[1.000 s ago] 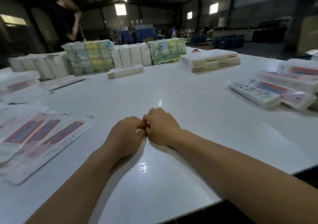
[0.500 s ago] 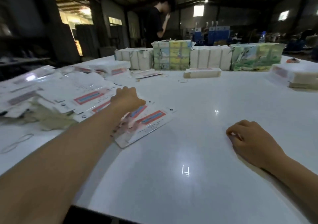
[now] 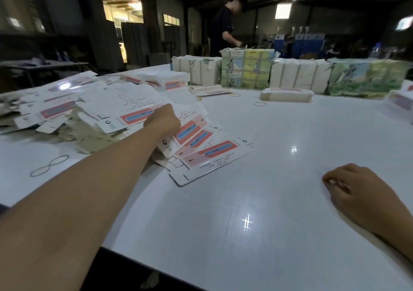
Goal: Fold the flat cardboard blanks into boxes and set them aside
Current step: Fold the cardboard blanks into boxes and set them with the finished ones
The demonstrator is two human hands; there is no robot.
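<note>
A loose heap of flat white cardboard blanks (image 3: 93,109) with red and blue printed panels lies on the left part of the white table (image 3: 257,179). My left hand (image 3: 164,120) reaches into the heap's right edge, fingers curled around the upper edge of a tilted blank (image 3: 190,132) whose near side lifts off the ones beneath. Several more blanks (image 3: 214,156) fan out flat below it. My right hand (image 3: 359,192) rests on the table at the right, fingers loosely curled, holding nothing.
Wrapped bundles (image 3: 245,69) and white stacks (image 3: 297,76) line the table's far side. A folded box (image 3: 287,95) and rubber bands (image 3: 259,104) lie before them; another band (image 3: 50,165) lies near left. A person (image 3: 225,24) stands behind the table.
My hands, joined at the table's middle a second ago, have parted. The left hand went left into the blank heap and now lifts one blank; my view swung left.
</note>
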